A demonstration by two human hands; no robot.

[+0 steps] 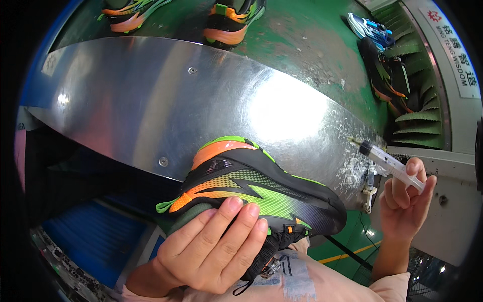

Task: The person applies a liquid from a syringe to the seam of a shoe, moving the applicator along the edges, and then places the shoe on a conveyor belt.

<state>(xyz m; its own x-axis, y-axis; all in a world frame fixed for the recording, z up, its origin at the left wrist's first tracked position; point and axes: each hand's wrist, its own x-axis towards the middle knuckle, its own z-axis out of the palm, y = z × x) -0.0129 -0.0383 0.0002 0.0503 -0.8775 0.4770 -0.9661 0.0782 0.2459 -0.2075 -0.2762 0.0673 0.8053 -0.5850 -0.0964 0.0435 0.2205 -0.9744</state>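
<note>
My left hand [214, 246] grips a sneaker [274, 191] by its upper, near the collar, with the fingers lying along its side. The sneaker is black, green and orange. It is turned on its side, sole facing away from me and toe to the right. A green pull loop stands out at its heel. In my right hand [406, 206], the fingers close round the rear end of a clear plastic syringe [391, 165] with a dark collar at its front. The syringe's thin tip points up and left, over the metal surface and apart from the sneaker.
A shiny metal ledge [121, 105] with screws curves beyond the sneaker, its right end smeared with residue. Past it runs a green belt [302, 45] bearing two similar sneakers [226, 31]. Black shoes [377, 70] and a blue-white shoe [370, 29] lie by a green strip curtain [420, 118].
</note>
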